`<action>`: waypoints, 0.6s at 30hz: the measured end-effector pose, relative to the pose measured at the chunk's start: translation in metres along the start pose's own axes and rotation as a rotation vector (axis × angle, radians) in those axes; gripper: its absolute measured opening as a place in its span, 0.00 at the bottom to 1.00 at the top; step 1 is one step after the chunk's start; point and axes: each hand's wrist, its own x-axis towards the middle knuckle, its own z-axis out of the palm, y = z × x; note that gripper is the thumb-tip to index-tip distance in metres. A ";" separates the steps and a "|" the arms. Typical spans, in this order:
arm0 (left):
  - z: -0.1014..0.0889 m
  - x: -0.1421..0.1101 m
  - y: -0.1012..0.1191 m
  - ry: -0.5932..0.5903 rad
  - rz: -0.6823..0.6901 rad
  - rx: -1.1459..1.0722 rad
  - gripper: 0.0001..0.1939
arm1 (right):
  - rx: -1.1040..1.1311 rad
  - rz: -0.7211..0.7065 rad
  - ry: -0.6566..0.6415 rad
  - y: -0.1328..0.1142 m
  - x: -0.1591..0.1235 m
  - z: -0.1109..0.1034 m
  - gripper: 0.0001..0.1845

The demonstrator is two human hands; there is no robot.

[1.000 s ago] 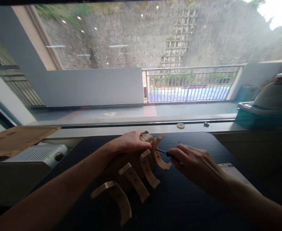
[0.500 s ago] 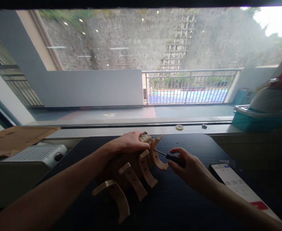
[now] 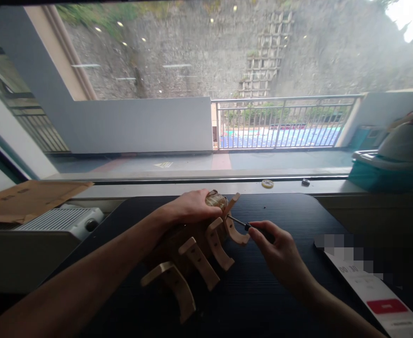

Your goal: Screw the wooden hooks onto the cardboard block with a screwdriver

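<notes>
My left hand is closed over the far end of a long brown body, whose tip looks mottled and shiny. Along the body's right side stand several pale wooden hooks with dark screw holes: a far hook, two middle hooks and a near hook. A screwdriver is gripped by its dark handle in my right hand. Its thin shaft points left, with the tip at the far hook's upper part. Whether a screw sits there is too small to tell.
Everything lies on a dark table. A phone showing a timer lies at the right. Beyond, the window sill holds a tape roll, a small metallic piece and a teal bin. Cardboard rests over a radiator.
The view has shifted slightly, so everything sits a little further right. My right hand's fingers have changed position around the screwdriver handle, now closer together. The screwdriver tip stays at the far hook.
</notes>
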 end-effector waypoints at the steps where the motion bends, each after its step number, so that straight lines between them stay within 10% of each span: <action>1: 0.000 0.000 0.001 0.002 -0.004 0.004 0.31 | 0.004 0.031 -0.035 -0.002 0.000 -0.002 0.18; 4: 0.000 -0.003 0.004 0.002 -0.027 0.008 0.30 | -0.154 -0.070 -0.065 -0.004 0.000 -0.013 0.17; 12: 0.000 -0.004 0.004 -0.010 0.000 -0.010 0.27 | -0.808 -0.960 0.006 -0.004 0.010 -0.027 0.14; 18: -0.001 -0.005 0.004 -0.008 0.011 0.005 0.26 | -0.110 -0.239 0.065 0.007 0.008 -0.005 0.12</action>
